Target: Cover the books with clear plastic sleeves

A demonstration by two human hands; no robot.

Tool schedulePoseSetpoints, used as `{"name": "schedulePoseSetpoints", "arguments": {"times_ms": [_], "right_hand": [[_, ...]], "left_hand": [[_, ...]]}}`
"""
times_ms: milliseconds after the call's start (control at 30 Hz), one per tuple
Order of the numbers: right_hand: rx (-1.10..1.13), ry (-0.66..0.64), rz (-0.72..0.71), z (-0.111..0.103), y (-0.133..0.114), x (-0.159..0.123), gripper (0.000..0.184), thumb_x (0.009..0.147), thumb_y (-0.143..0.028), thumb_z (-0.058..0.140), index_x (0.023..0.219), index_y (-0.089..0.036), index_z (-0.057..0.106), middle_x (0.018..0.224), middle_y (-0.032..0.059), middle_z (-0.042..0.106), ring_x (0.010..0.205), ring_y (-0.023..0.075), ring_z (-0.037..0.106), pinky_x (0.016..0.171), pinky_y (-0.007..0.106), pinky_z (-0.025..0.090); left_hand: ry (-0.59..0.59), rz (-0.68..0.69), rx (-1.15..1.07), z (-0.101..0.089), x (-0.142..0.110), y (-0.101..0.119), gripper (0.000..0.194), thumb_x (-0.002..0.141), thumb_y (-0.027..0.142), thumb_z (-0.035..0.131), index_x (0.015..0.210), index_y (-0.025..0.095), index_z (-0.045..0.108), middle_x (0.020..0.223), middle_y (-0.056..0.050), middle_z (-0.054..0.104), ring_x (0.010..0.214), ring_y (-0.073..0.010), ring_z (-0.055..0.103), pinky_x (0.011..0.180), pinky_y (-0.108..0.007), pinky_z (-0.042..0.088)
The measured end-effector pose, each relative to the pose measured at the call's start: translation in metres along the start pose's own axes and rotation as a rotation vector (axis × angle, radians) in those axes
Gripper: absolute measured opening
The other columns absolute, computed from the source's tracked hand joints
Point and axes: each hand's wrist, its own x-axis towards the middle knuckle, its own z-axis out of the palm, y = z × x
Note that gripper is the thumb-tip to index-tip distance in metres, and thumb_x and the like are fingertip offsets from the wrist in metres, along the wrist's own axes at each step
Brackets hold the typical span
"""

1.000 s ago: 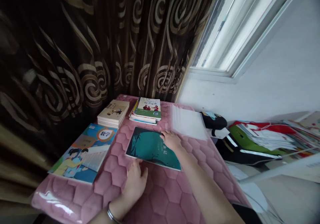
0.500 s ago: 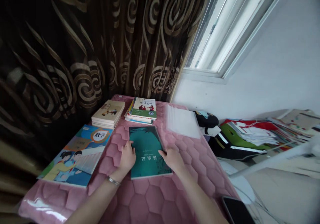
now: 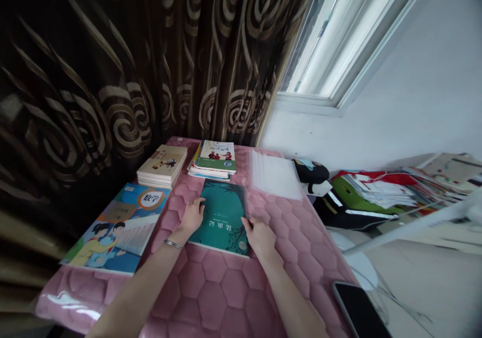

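Observation:
A teal book (image 3: pixel 222 212) with dark plant drawings and white characters, upside down from my side, lies on the pink padded table cover (image 3: pixel 222 298). My left hand (image 3: pixel 193 216) grips its left edge, with the thumb and fingertips on the cover. On the opposite side, my right hand (image 3: pixel 259 235) pinches the right edge. To the left is a blue math textbook (image 3: pixel 124 227) with cartoon children. Behind the teal book stand a stack of beige books (image 3: pixel 161 167) and a stack of mixed books (image 3: pixel 216 158) topped by a white and green one.
Translucent plastic sleeves (image 3: pixel 274 175) lie at the table's back right. A phone (image 3: pixel 359 310) rests at the right front edge. Beyond that edge are a black and green bag (image 3: pixel 350 202), papers (image 3: pixel 380 190) and a white stand (image 3: pixel 354 262) with cables. A patterned curtain (image 3: pixel 150 77) hangs behind.
The teal book has turned clockwise on the table between my hands and shifted slightly away from me. My left hand has moved a little up its side. The view has tilted slightly.

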Motion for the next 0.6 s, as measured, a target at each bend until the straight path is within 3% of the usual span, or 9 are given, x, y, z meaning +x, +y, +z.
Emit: {"name": "schedulePoseSetpoints", "arguments": {"times_ms": [367,500,600], "right_hand": [[0.101,-0.047,-0.004,-0.001,0.003,0.006,0.040,0.098,-0.047,0.037,0.091,-0.021,0.068,0.094,0.0088,0.073,0.090,0.0212,0.069,0.070,0.026,0.045],[0.113,-0.035,-0.016,0.003,0.004,0.005,0.039,0.098,-0.046,0.036,0.092,-0.021,0.065,0.092,0.0073,0.073,0.089,0.0207,0.068,0.071,0.026,0.044],[0.116,0.027,-0.051,0.008,0.007,0.003,0.033,0.098,-0.040,0.039,0.096,-0.019,0.064,0.095,0.0082,0.070,0.088,0.0202,0.066,0.071,0.026,0.043]], "left_hand": [[0.097,0.076,0.014,0.001,-0.010,0.002,0.029,0.087,0.009,0.045,0.107,0.017,0.063,0.114,-0.011,0.064,0.111,-0.0220,0.060,0.100,-0.042,0.048],[0.132,0.118,0.105,-0.005,-0.036,0.014,0.027,0.086,0.011,0.049,0.108,0.017,0.064,0.125,-0.013,0.054,0.122,-0.0256,0.050,0.105,-0.045,0.043],[0.089,0.209,0.161,-0.018,-0.063,0.020,0.024,0.086,0.013,0.052,0.103,0.022,0.067,0.128,-0.011,0.053,0.120,-0.0255,0.050,0.103,-0.047,0.043]]}}
